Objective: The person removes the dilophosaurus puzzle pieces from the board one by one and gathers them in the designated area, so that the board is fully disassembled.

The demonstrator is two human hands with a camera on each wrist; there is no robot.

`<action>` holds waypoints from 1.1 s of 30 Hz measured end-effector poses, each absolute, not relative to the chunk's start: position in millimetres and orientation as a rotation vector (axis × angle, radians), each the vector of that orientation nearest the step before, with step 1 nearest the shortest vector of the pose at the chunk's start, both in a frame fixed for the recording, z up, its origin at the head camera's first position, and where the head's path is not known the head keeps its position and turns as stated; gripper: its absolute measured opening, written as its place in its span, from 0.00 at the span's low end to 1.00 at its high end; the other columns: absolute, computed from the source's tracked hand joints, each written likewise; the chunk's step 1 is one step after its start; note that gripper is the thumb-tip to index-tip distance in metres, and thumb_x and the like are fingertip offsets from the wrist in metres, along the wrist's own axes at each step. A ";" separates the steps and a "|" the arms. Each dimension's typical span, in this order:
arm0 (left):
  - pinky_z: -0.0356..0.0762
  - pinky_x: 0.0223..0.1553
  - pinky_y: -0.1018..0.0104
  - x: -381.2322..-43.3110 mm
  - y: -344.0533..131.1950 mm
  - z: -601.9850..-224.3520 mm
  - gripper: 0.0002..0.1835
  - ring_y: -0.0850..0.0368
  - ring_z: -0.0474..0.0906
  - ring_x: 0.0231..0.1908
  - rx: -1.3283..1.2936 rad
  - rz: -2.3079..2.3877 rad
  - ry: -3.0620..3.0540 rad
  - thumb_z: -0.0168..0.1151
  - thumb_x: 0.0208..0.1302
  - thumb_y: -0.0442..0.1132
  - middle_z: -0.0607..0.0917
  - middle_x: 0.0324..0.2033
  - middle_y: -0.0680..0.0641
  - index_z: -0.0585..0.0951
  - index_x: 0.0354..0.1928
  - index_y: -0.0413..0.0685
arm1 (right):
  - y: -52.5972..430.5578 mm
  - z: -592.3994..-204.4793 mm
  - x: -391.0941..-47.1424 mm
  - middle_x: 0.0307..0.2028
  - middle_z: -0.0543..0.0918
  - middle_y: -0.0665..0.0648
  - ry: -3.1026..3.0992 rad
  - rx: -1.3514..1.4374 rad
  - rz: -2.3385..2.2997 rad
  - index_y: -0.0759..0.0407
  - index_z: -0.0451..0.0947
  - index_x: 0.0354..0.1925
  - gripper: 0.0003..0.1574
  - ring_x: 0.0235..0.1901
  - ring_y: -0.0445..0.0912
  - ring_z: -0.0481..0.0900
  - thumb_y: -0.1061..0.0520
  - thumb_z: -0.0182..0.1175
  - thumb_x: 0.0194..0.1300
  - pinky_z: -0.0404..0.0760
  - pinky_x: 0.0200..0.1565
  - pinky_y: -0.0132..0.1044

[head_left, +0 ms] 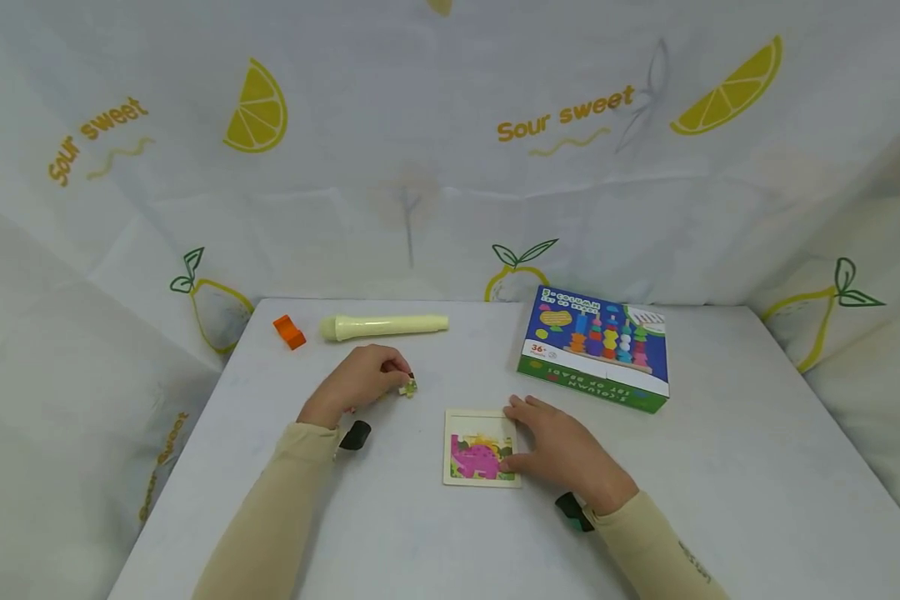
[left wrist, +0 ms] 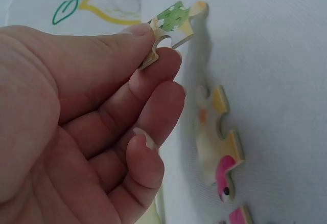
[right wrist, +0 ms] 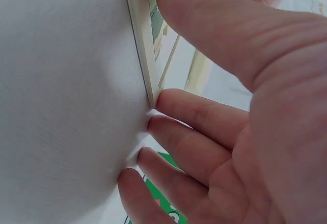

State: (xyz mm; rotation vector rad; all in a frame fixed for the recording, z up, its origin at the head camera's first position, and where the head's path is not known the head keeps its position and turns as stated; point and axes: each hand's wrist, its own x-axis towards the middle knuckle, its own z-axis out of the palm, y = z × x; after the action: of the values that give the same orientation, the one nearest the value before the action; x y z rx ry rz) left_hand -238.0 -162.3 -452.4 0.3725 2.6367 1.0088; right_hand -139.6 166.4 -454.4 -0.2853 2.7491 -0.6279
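Observation:
My left hand (head_left: pixel 356 383) pinches a small jigsaw piece (left wrist: pixel 173 22) between thumb and index finger; it has a green patch and a pale knob. Below that hand, another jigsaw piece (left wrist: pixel 219 142) with a pink part and a black eye lies on the white surface. Part of a pink piece (left wrist: pixel 238 216) shows at the lower edge of the left wrist view. A square puzzle tray (head_left: pixel 465 421) lies flat, its lower part filled with a pink dinosaur picture. My right hand (head_left: pixel 562 450) rests at its right side, thumb on the picture, index fingertip touching the top right corner.
A pale yellow toy microphone (head_left: pixel 386 326) and an orange block (head_left: pixel 289 332) lie at the back left of the white table (head_left: pixel 720 467). A boxed bead set (head_left: pixel 596 346) lies back right. A printed cloth (head_left: pixel 390 125) hangs behind.

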 end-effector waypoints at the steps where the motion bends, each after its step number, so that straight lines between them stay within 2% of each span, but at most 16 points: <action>1: 0.77 0.39 0.61 -237.9 -161.6 -453.3 0.03 0.55 0.78 0.36 0.371 0.998 2.645 0.68 0.76 0.44 0.89 0.37 0.54 0.89 0.44 0.58 | 166.5 -454.8 -139.7 0.80 0.71 0.58 2.749 -0.286 -0.626 0.53 0.76 0.76 0.51 0.81 0.62 0.65 0.44 0.82 0.59 0.70 0.76 0.64; 12: 0.78 0.46 0.60 -236.7 -157.5 -459.7 0.04 0.55 0.79 0.40 0.351 0.932 2.694 0.69 0.76 0.44 0.89 0.39 0.53 0.90 0.44 0.56 | 166.4 -455.9 -139.6 0.80 0.71 0.58 2.747 -0.301 -0.621 0.53 0.75 0.76 0.50 0.81 0.61 0.65 0.44 0.82 0.60 0.70 0.75 0.64; 19: 0.81 0.56 0.55 -235.3 -151.8 -456.9 0.08 0.54 0.80 0.46 0.354 0.929 2.755 0.67 0.77 0.43 0.88 0.45 0.51 0.88 0.51 0.52 | 166.6 -454.2 -140.1 0.81 0.70 0.58 2.746 -0.301 -0.622 0.53 0.75 0.76 0.52 0.82 0.62 0.64 0.43 0.82 0.60 0.69 0.76 0.64; 22: 0.82 0.55 0.55 -225.3 -140.9 -452.5 0.08 0.55 0.80 0.45 0.412 0.915 2.768 0.68 0.76 0.44 0.88 0.44 0.52 0.88 0.51 0.52 | 166.4 -453.5 -139.7 0.81 0.70 0.59 2.744 -0.303 -0.625 0.54 0.75 0.76 0.52 0.82 0.63 0.64 0.42 0.81 0.60 0.69 0.76 0.65; 29: 0.81 0.50 0.64 -187.6 -106.4 -454.8 0.06 0.62 0.80 0.40 0.759 0.809 2.713 0.70 0.75 0.44 0.88 0.39 0.57 0.90 0.46 0.54 | 169.9 -451.3 -141.0 0.81 0.70 0.61 2.728 -0.306 -0.604 0.54 0.74 0.77 0.52 0.81 0.64 0.64 0.40 0.81 0.61 0.69 0.76 0.66; 33: 0.81 0.49 0.64 -172.8 -97.2 -454.8 0.06 0.64 0.79 0.39 0.797 0.735 2.713 0.71 0.73 0.46 0.87 0.39 0.57 0.90 0.44 0.54 | 169.2 -449.9 -143.9 0.80 0.70 0.63 2.704 -0.353 -0.616 0.55 0.75 0.76 0.52 0.81 0.66 0.64 0.39 0.80 0.61 0.69 0.75 0.66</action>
State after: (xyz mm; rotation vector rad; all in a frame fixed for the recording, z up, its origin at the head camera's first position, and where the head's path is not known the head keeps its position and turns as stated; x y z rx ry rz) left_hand -172.8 -97.2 -454.8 0.7967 2.7129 0.7348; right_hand -143.9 169.2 -449.9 -0.3528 2.7042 -0.6156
